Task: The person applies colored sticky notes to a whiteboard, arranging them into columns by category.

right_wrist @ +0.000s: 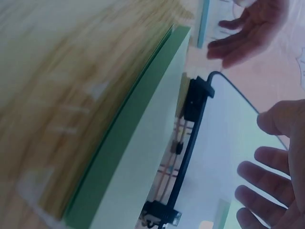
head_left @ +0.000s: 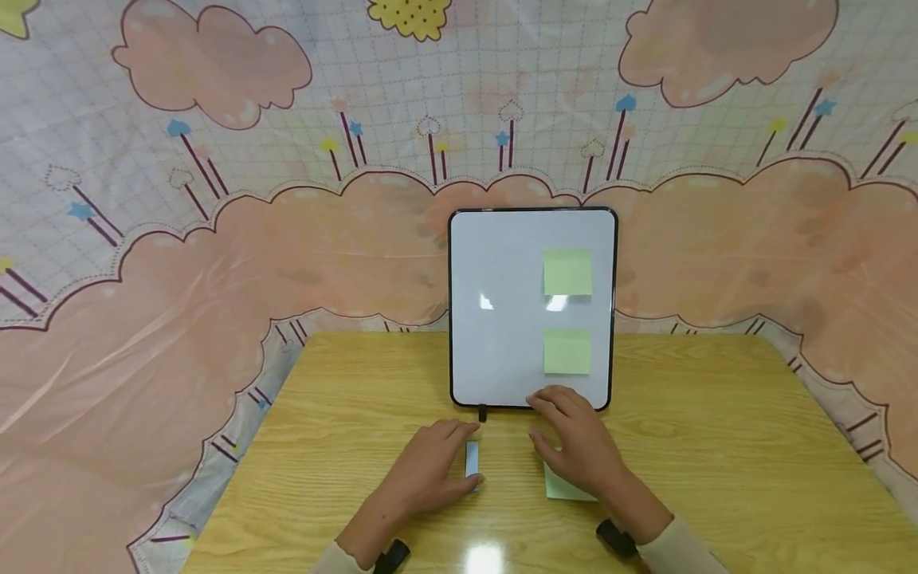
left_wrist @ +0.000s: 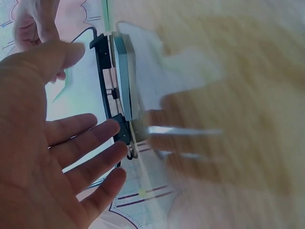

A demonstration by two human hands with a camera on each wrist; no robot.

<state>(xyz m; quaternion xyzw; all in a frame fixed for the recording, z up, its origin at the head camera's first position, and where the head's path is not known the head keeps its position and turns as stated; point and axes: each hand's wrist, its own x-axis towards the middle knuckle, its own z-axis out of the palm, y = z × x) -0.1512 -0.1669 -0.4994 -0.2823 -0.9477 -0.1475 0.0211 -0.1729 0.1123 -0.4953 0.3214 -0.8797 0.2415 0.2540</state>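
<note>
My left hand (head_left: pixel 425 469) hovers over the table beside a small light-blue pad (head_left: pixel 471 458), partly covered by the hand. Its fingers are loosely spread and hold nothing, as the left wrist view confirms. To the right, my right hand (head_left: pixel 579 446) hangs over a pale green sticky-note pad (head_left: pixel 566 485), with relaxed fingers and nothing between them. That green pad (right_wrist: pixel 138 157) looms large in the right wrist view, apart from the fingers (right_wrist: pixel 264 179). Ahead stands a black-framed whiteboard (head_left: pixel 495 343) bearing an upper green sticky note (head_left: pixel 567 272) and a lower one (head_left: pixel 566 351).
The whiteboard stands upright on the wooden table (head_left: pixel 358 383), with black feet (right_wrist: pixel 193 102) along its lower edge. Behind it hangs a patterned cloth (head_left: pixel 344 263) with clouds, which also runs along the sides of the table.
</note>
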